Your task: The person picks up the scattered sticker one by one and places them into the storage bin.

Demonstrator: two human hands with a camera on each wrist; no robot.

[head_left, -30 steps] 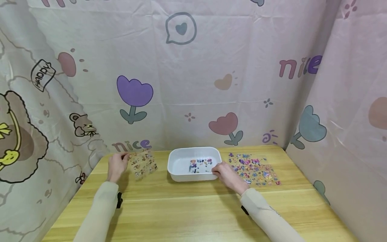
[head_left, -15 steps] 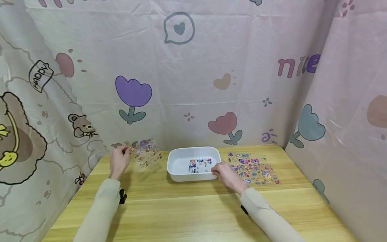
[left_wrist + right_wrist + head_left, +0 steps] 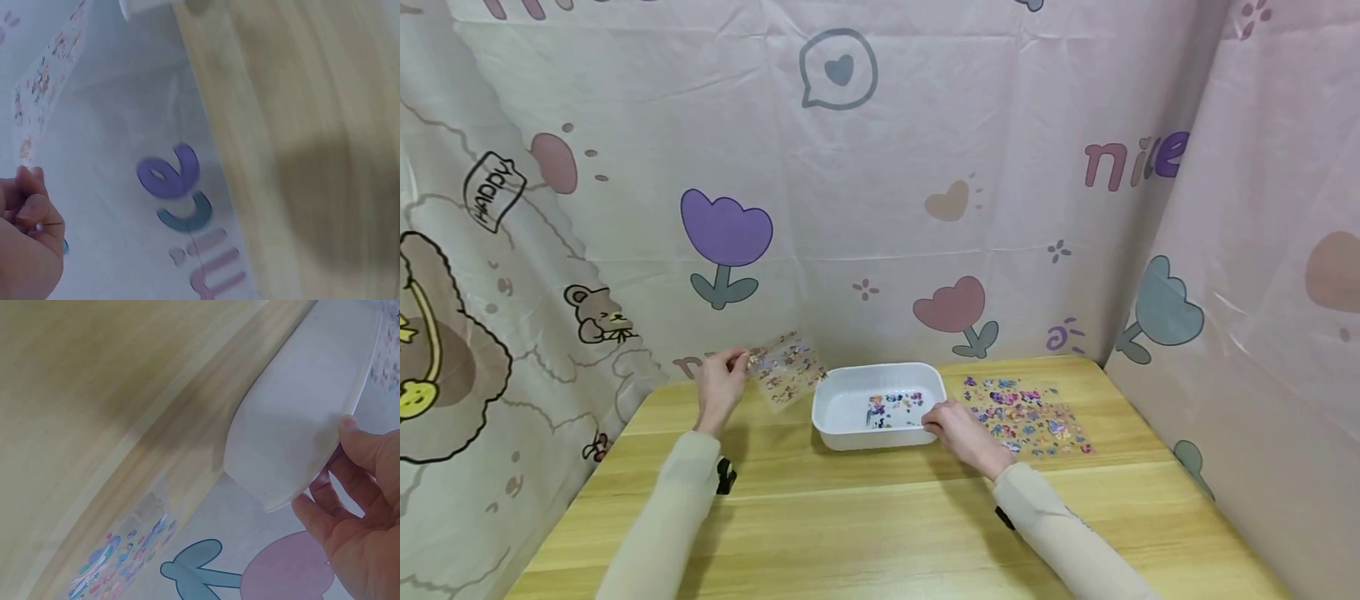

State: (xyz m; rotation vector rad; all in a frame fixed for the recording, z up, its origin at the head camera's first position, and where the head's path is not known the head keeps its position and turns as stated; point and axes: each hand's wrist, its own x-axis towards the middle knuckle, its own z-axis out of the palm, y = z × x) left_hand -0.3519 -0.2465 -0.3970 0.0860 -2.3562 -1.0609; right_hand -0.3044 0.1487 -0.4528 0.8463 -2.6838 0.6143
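Note:
My left hand (image 3: pixel 721 387) pinches one corner of a clear sticker sheet (image 3: pixel 787 371) printed with small figures. The sheet is held up off the table, its far corner at the left rim of a white plastic tub (image 3: pixel 880 438). In the left wrist view the fingertips and thumb of that hand (image 3: pixel 28 231) meet on the sheet's edge (image 3: pixel 44 78). My right hand (image 3: pixel 966 435) grips the tub's front right corner. Seen from the right wrist, thumb and fingers (image 3: pixel 350 487) hold the tub's rim (image 3: pixel 300 406). Inside the tub lies another colourful sticker sheet (image 3: pixel 895 410).
Several clear sheets with colourful stickers (image 3: pixel 1033 421) lie on the wooden table (image 3: pixel 880 517) right of the tub. A patterned curtain (image 3: pixel 850 208) hangs behind the table and at both sides.
My left hand has lifted the sticker sheet off the table's left side and carried it right, toward the tub. My right hand has stayed on the tub's corner.

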